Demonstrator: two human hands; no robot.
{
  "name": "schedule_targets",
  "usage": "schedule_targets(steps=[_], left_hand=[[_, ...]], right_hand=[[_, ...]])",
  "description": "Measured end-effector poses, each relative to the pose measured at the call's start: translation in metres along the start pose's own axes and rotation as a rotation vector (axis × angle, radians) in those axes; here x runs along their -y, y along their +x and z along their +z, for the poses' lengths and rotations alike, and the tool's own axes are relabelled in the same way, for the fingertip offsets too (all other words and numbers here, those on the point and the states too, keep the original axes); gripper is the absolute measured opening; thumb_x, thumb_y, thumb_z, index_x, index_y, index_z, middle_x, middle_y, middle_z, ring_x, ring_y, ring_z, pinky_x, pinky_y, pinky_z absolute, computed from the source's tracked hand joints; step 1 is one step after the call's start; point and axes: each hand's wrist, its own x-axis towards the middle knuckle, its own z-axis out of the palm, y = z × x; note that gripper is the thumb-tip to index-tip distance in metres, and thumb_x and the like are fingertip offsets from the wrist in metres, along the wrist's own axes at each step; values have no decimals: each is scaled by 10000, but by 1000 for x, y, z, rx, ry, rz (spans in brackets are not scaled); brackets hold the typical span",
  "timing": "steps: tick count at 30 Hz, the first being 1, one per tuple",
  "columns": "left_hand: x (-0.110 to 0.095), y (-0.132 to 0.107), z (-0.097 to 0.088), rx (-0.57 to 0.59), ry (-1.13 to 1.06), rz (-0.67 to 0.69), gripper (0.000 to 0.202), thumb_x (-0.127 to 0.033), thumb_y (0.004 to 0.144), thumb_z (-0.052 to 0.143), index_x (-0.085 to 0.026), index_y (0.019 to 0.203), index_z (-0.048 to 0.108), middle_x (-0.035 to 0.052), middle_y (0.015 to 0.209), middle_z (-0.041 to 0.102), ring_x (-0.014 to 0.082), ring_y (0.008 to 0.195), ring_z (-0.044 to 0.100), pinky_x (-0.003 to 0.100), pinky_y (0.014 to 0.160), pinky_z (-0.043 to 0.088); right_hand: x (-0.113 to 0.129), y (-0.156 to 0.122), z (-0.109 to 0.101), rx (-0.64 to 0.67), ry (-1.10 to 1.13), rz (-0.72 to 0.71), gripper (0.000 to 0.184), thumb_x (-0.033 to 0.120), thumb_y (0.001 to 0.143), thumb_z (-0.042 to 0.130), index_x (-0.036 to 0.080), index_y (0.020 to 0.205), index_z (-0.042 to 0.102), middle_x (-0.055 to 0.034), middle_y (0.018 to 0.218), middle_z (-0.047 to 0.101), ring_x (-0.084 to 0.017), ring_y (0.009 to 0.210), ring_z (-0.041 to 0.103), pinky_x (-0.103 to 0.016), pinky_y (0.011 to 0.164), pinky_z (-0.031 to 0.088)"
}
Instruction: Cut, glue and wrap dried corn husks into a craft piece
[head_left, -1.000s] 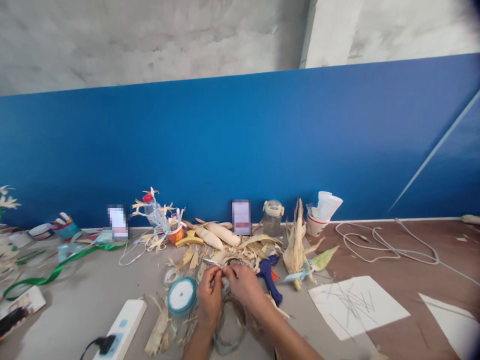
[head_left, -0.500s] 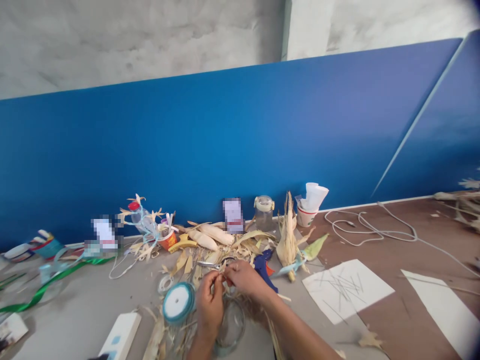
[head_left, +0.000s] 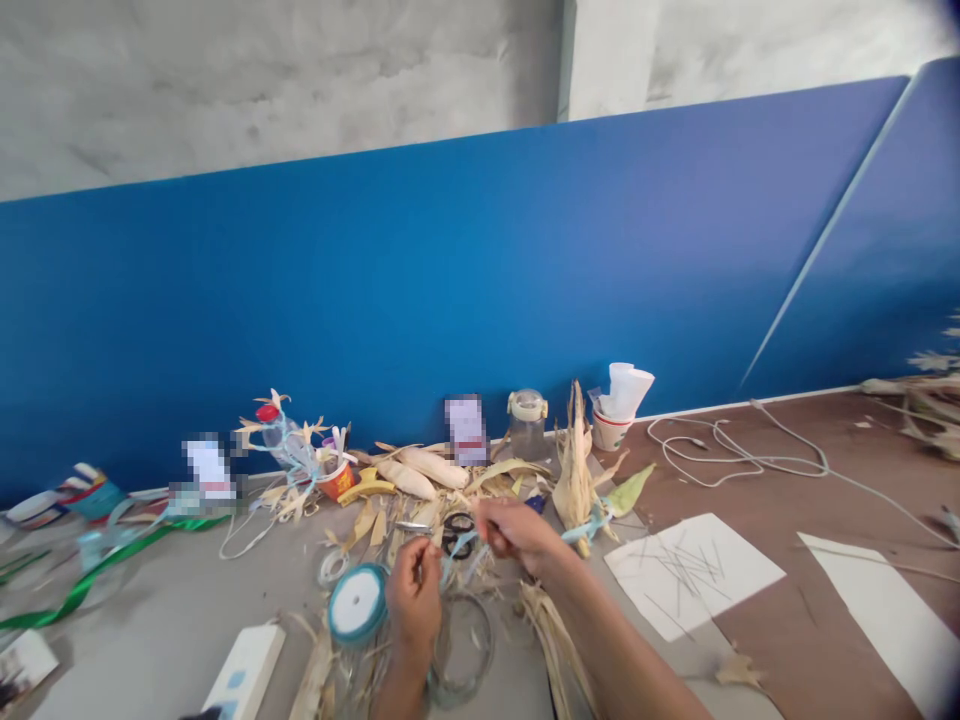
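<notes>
My left hand is closed in a pinch over the table, and a light blue ribbon runs from its fingertips toward my right hand. The right hand is closed too, and a pale corn husk piece sticks out past its fingers. Scissors with black handles lie between and behind the hands. Beside the left hand sits a teal ribbon spool with a white face. A coil of thin wire lies between my forearms. A dark blue tool is mostly hidden behind the right hand.
Peeled husk bundles and scraps cover the middle. A husk figure, a lidded jar and a paper cup stand near the blue partition. White paper with thin sticks lies right; a power strip lies left.
My hands were together and have moved apart, the right one up and to the right. The ribbon and scissor handles now show between them, while the dark blue tool is more covered.
</notes>
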Motion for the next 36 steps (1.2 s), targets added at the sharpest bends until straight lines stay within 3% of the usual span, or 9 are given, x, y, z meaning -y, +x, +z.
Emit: schedule_targets(steps=[4, 10, 14, 18, 24, 30, 32, 36], left_hand=[[-1, 5, -2, -60, -107, -95, 303, -467, 779, 632, -174, 858, 621, 47, 727, 700, 139, 516, 569, 271, 530, 489], [-3, 0, 1, -50, -138, -111, 323, -485, 761, 651, -175, 847, 616, 22, 654, 667, 146, 528, 580, 269, 534, 489], [-3, -1, 2, -37, -102, -78, 328, -487, 762, 647, -170, 844, 626, -1, 596, 621, 148, 523, 576, 264, 521, 487], [-3, -3, 2, -28, -37, -44, 311, -476, 786, 626, -170, 843, 635, 14, 629, 635, 151, 543, 585, 270, 540, 493], [-3, -7, 3, -7, -33, -32, 325, -489, 779, 633, -169, 837, 636, 40, 684, 659, 165, 595, 614, 282, 583, 506], [-10, 4, 1, -66, -86, -92, 346, -521, 756, 635, -182, 810, 591, 28, 653, 667, 154, 523, 596, 281, 539, 497], [-12, 7, 0, -96, -116, -113, 346, -515, 745, 647, -183, 812, 579, 28, 663, 678, 152, 516, 598, 285, 539, 504], [-13, 6, 1, -77, -149, -120, 324, -486, 745, 658, -182, 823, 579, 29, 676, 689, 157, 538, 610, 295, 573, 516]], right_hand=[[4, -1, -6, -130, -93, -81, 420, 314, 899, 355, 190, 520, 487, 62, 406, 345, -94, 409, 305, -227, 469, 261], [1, -4, 33, -64, -262, -137, 347, 306, 857, 510, 174, 547, 589, 6, 533, 550, -127, 562, 462, -241, 579, 306], [0, -7, 44, -76, -434, -154, 356, 322, 879, 482, 178, 587, 627, -19, 602, 606, -131, 597, 496, -239, 582, 305], [0, -6, 41, -93, -387, -94, 371, 295, 867, 497, 180, 522, 569, 13, 507, 523, -114, 531, 456, -232, 541, 283], [4, -4, 34, 29, -132, -9, 453, 275, 859, 479, 188, 416, 444, 59, 376, 375, -85, 404, 339, -226, 481, 261], [7, -3, -5, -63, -52, 0, 459, 380, 908, 299, 217, 490, 400, 84, 377, 263, -91, 366, 203, -240, 427, 188], [5, -3, -15, -221, -68, -92, 470, 423, 914, 295, 211, 510, 411, 73, 421, 304, -95, 407, 258, -234, 459, 230], [1, -3, -1, -200, -264, -94, 461, 421, 904, 386, 178, 549, 548, 15, 490, 482, -128, 523, 446, -243, 554, 312]])
